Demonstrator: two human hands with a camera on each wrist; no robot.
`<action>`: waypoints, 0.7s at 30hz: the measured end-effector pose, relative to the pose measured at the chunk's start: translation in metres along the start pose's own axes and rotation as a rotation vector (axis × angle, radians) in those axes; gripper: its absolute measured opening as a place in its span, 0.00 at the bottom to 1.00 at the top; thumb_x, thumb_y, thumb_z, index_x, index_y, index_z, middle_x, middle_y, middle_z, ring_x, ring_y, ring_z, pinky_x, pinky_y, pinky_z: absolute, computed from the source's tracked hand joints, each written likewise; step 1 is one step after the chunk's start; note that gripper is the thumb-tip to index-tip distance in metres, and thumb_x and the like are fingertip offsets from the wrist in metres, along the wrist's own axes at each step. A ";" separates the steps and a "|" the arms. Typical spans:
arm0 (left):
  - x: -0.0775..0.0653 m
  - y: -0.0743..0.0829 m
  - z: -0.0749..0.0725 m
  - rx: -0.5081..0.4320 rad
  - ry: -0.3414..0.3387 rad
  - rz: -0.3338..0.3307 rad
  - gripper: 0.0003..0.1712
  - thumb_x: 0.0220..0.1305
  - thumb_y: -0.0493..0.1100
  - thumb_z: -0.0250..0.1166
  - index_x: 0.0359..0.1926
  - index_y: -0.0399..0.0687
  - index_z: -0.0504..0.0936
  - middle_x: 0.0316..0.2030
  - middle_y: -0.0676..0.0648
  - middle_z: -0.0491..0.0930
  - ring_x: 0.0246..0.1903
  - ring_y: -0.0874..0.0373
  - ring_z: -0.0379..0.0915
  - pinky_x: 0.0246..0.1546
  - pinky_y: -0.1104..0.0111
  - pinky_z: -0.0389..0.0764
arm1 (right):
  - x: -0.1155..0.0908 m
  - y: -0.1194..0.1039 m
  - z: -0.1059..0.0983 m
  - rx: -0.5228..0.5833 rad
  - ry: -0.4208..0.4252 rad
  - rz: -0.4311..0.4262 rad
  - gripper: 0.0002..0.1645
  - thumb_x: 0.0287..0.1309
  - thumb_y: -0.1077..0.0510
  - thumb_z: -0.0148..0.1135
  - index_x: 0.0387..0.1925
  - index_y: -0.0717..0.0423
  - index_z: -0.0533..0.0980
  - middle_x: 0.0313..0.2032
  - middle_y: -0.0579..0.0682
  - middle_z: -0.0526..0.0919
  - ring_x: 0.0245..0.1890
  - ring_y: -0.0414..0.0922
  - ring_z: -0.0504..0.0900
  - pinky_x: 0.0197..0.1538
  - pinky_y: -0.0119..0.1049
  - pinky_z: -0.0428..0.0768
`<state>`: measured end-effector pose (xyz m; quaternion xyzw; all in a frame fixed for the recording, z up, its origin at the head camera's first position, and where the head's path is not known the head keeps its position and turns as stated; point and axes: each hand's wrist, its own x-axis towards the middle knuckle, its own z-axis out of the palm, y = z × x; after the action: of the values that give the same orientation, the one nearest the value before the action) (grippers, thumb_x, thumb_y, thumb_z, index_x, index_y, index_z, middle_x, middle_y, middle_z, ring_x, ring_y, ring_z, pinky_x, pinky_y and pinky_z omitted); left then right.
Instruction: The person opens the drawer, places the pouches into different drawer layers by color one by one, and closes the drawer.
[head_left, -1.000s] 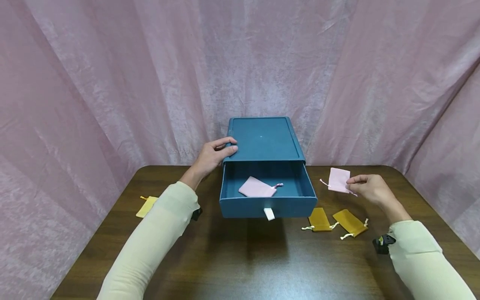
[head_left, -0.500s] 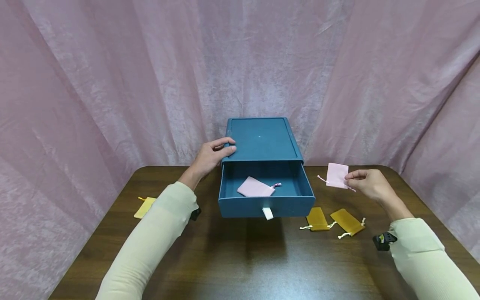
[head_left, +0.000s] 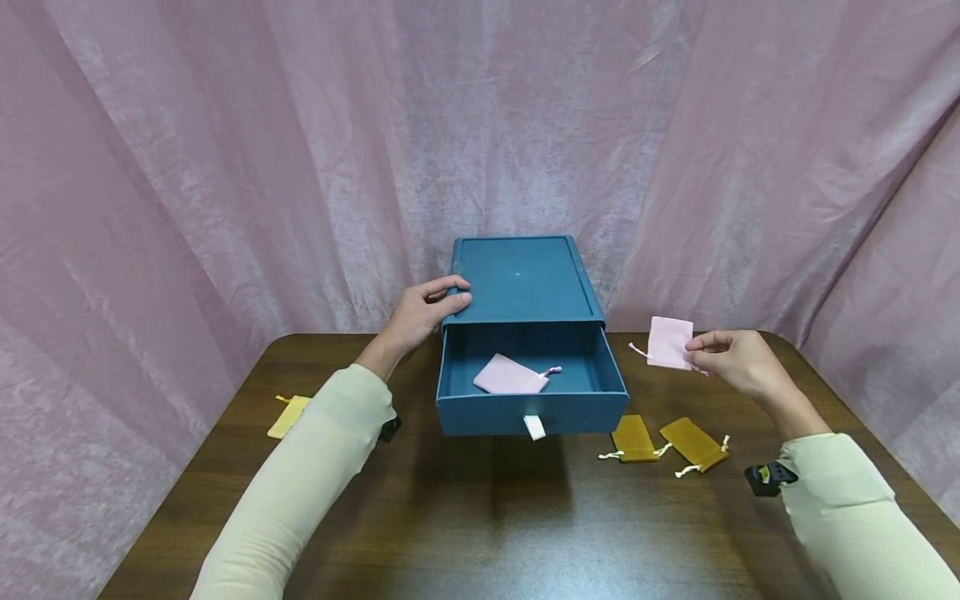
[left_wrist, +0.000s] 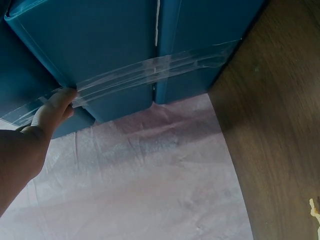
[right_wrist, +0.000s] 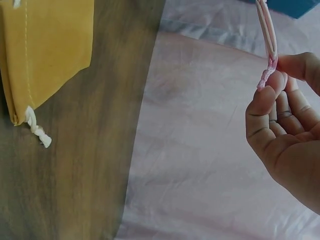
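A blue drawer box (head_left: 517, 279) stands on the table with its drawer (head_left: 465, 415) pulled out toward me. My left hand (head_left: 420, 315) rests on the box's upper left edge, thumb and index finger on its top. The left wrist view shows clear tape (left_wrist: 200, 61) along the blue side beside that hand. Inside the drawer lies a pink drawstring pouch (head_left: 510, 375). My right hand (head_left: 738, 362) pinches a second pink drawstring pouch (head_left: 667, 343) between thumb and fingers, to the right of the box. The right wrist view shows this pouch edge-on, its knotted cord hanging by the fingertips.
Two mustard drawstring pouches (head_left: 634, 437) lie on the wooden table (head_left: 495, 550) right of the drawer. At the left, a pale yellow pouch (head_left: 288, 415) is partly covered by my left sleeve. A white tab (head_left: 534, 427) projects from the drawer front. Pink curtains (head_left: 315, 150) hang behind.
My right hand has risen slightly and shifted a little left, carrying the pink pouch with it. The left hand remains on the box.
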<state>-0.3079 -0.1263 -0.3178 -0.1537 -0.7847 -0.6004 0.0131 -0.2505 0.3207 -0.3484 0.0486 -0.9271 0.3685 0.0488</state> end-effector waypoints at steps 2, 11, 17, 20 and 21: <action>0.000 0.000 0.000 -0.002 -0.001 0.001 0.18 0.69 0.49 0.66 0.55 0.48 0.83 0.27 0.51 0.74 0.21 0.58 0.59 0.26 0.68 0.65 | 0.000 -0.002 0.000 0.006 -0.001 0.000 0.16 0.62 0.61 0.65 0.45 0.73 0.80 0.26 0.47 0.84 0.24 0.36 0.75 0.24 0.33 0.70; 0.000 0.000 -0.001 0.006 0.001 -0.005 0.19 0.68 0.50 0.66 0.55 0.46 0.82 0.25 0.52 0.73 0.21 0.58 0.59 0.26 0.68 0.65 | -0.002 -0.012 -0.004 -0.003 0.002 -0.002 0.18 0.63 0.59 0.66 0.46 0.72 0.80 0.28 0.48 0.84 0.25 0.36 0.75 0.26 0.33 0.71; 0.000 0.000 0.000 0.007 0.010 -0.001 0.18 0.68 0.50 0.66 0.55 0.49 0.83 0.31 0.51 0.76 0.22 0.58 0.60 0.26 0.68 0.66 | -0.003 -0.020 -0.007 -0.015 0.019 0.002 0.20 0.63 0.54 0.67 0.46 0.69 0.81 0.25 0.44 0.81 0.25 0.36 0.74 0.27 0.34 0.70; -0.002 0.001 0.000 0.007 0.010 0.001 0.17 0.68 0.49 0.67 0.55 0.49 0.83 0.30 0.52 0.76 0.21 0.58 0.60 0.26 0.68 0.66 | -0.004 -0.023 -0.007 -0.011 0.025 -0.004 0.20 0.63 0.54 0.67 0.45 0.69 0.81 0.24 0.43 0.81 0.25 0.36 0.74 0.27 0.33 0.70; -0.002 0.001 0.000 0.006 0.009 0.002 0.17 0.68 0.49 0.67 0.55 0.48 0.83 0.28 0.52 0.75 0.21 0.58 0.60 0.26 0.68 0.66 | -0.004 -0.024 -0.007 -0.009 0.026 -0.009 0.19 0.63 0.54 0.67 0.45 0.69 0.81 0.24 0.43 0.81 0.25 0.36 0.74 0.27 0.33 0.70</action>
<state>-0.3059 -0.1270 -0.3172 -0.1520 -0.7862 -0.5988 0.0176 -0.2431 0.3088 -0.3275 0.0476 -0.9278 0.3646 0.0629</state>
